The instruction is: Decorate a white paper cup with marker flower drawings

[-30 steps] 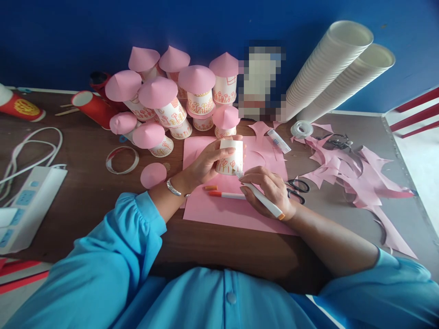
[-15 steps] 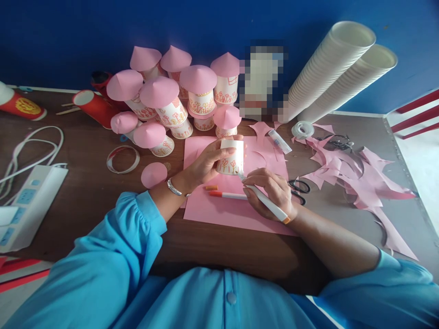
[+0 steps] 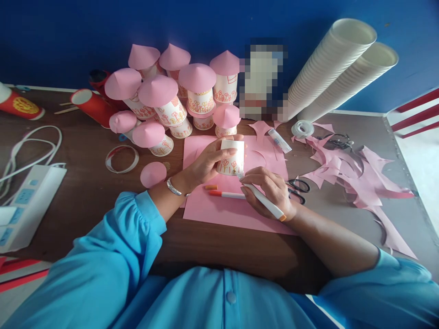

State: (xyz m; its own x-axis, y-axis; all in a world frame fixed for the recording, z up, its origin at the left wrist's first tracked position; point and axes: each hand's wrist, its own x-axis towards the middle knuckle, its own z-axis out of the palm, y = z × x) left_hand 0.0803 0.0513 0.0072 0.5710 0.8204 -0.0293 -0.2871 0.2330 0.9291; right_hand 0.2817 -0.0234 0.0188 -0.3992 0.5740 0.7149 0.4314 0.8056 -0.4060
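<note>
My left hand (image 3: 209, 160) is wrapped round a white paper cup (image 3: 230, 163) with orange-red flowers drawn along its lower part. Pinched in my right hand (image 3: 269, 192) is a white marker pen (image 3: 265, 201) with an orange end; its tip is at the cup's lower right edge. Under both hands lie sheets of pink paper (image 3: 206, 208). On them rest a second marker pen (image 3: 228, 195) with a red-orange cap and a loose orange-brown cap (image 3: 210, 187). Scissors (image 3: 297, 187) with black handles lie beside my right hand, their blades hidden.
Behind the cup stand several decorated cups with pink cone roofs (image 3: 158, 90). Two tall stacks of paper cups (image 3: 332, 64) lean at the back right, near pink paper scraps (image 3: 363, 178) and clear tape (image 3: 302, 130). A tape ring (image 3: 122, 159) and power strip (image 3: 34, 205) lie left.
The marker pen in my right hand has shifted slightly left along the cup's lower edge. My left hand keeps its hold on the cup.
</note>
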